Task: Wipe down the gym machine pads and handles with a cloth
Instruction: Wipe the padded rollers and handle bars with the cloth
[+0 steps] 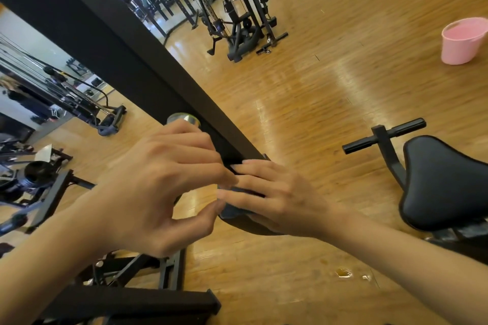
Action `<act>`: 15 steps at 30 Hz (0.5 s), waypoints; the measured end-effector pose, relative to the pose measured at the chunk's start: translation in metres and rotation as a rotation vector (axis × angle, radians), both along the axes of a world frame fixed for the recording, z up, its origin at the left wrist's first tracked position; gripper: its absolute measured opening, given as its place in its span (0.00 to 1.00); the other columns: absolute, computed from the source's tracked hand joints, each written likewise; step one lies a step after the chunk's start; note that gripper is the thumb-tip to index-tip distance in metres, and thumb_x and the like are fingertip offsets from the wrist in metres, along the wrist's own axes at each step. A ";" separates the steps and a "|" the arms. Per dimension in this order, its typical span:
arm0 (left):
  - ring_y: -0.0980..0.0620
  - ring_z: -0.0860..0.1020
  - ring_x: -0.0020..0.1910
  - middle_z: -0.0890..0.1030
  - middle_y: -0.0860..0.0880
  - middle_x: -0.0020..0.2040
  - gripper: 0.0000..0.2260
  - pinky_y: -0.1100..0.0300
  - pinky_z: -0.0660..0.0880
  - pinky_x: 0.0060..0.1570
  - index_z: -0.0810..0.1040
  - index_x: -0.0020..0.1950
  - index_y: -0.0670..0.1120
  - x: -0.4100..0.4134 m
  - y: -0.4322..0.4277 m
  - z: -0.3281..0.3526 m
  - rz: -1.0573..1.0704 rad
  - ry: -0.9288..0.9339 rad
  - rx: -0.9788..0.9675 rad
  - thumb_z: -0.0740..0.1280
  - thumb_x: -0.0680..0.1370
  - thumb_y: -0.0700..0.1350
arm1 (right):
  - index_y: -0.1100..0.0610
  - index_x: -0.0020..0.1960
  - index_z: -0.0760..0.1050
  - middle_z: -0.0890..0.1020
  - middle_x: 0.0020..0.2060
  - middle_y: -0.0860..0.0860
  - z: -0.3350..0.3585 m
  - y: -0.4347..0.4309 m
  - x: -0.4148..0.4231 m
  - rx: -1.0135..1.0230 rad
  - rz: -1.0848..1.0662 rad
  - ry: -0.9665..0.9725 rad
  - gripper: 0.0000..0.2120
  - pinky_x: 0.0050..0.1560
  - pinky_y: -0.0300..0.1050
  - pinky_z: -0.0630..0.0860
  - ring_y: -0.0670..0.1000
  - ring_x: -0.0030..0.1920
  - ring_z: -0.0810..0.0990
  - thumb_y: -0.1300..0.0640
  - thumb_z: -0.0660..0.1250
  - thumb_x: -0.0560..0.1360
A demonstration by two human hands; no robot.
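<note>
My right hand (pixel 280 198) lies flat, fingers spread, over a dark grey cloth (pixel 233 212), pressing it on the lower end of the machine's slanted black beam (pixel 118 55). My left hand (pixel 158 190) meets it from the left, its thumb and fingertips pinching the cloth's left edge. Most of the cloth is hidden under the fingers. A black padded seat (pixel 443 182) sits to the right, with a short black handle bar (pixel 385 136) behind it.
A pink bucket (pixel 462 39) stands on the wooden floor at far right. A silver knob (pixel 183 118) sticks out of the beam above my left hand. Black frame parts (pixel 132 301) lie below, cable machines (pixel 237 21) stand further back, and a small wet spot (pixel 343 272) marks the floor.
</note>
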State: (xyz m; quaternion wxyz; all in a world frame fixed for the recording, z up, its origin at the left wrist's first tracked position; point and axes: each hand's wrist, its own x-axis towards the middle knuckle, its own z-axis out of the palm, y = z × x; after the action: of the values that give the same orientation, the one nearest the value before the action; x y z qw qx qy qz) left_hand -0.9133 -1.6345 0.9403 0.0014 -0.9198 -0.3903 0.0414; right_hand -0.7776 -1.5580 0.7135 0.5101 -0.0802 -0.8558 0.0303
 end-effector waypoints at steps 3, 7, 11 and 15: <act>0.49 0.80 0.43 0.83 0.53 0.42 0.10 0.49 0.72 0.52 0.87 0.50 0.46 -0.004 0.000 0.000 0.003 0.018 0.006 0.68 0.77 0.49 | 0.55 0.72 0.74 0.72 0.74 0.58 -0.016 0.002 0.008 -0.010 0.009 0.002 0.18 0.74 0.55 0.69 0.59 0.76 0.69 0.60 0.66 0.83; 0.50 0.80 0.43 0.83 0.53 0.42 0.11 0.49 0.72 0.52 0.87 0.49 0.46 -0.004 0.000 0.000 0.010 0.018 -0.002 0.68 0.76 0.49 | 0.59 0.65 0.74 0.68 0.73 0.60 -0.035 -0.002 0.025 -0.183 -0.091 0.184 0.15 0.73 0.55 0.69 0.61 0.76 0.67 0.60 0.69 0.79; 0.51 0.80 0.43 0.83 0.53 0.42 0.11 0.48 0.72 0.51 0.87 0.50 0.46 -0.002 0.001 0.001 0.012 0.016 -0.013 0.67 0.76 0.49 | 0.58 0.71 0.73 0.80 0.64 0.60 -0.019 0.007 0.019 -0.096 -0.032 0.141 0.20 0.63 0.57 0.76 0.61 0.65 0.78 0.62 0.68 0.79; 0.51 0.80 0.43 0.83 0.53 0.42 0.11 0.48 0.73 0.51 0.87 0.50 0.47 -0.002 0.000 0.000 0.021 0.018 -0.007 0.68 0.76 0.49 | 0.55 0.73 0.71 0.72 0.72 0.58 -0.043 0.000 0.026 -0.153 0.004 0.113 0.23 0.67 0.60 0.74 0.61 0.74 0.71 0.57 0.70 0.79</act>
State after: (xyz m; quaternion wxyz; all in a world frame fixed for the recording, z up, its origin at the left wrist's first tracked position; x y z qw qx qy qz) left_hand -0.9151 -1.6342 0.9403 0.0014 -0.9152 -0.3998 0.0510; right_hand -0.7512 -1.5583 0.6708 0.5497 -0.1155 -0.8211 0.1012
